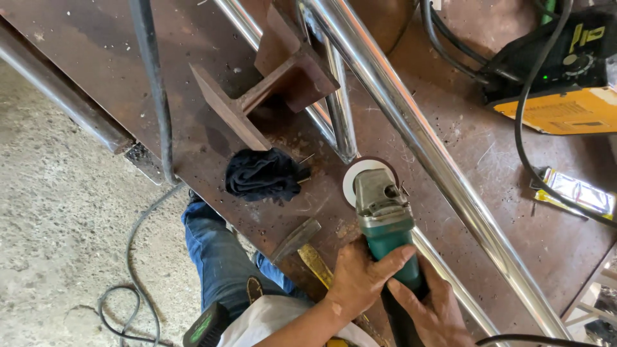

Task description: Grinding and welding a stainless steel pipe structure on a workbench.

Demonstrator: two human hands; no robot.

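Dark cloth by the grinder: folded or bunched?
Bunched. The dark cloth lies crumpled in uneven creases on the rusty table, left of the grinder disc.

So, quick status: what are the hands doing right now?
Left hand and right hand both grip the green angle grinder. Disc at shiny steel tube frame. Hammer, dark cloth lie close by.

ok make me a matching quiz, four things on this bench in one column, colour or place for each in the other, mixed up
Things:
1. grinder
2. rag
3. hammer
4. welder

Descriptions:
A. dark blue, crumpled beside the rusty beam
B. yellow and black, top right corner of the bench
C. green body, gripped by the left hand and right hand
D. at the bench edge, just left of the hands

Pairs: 1-C, 2-A, 3-D, 4-B
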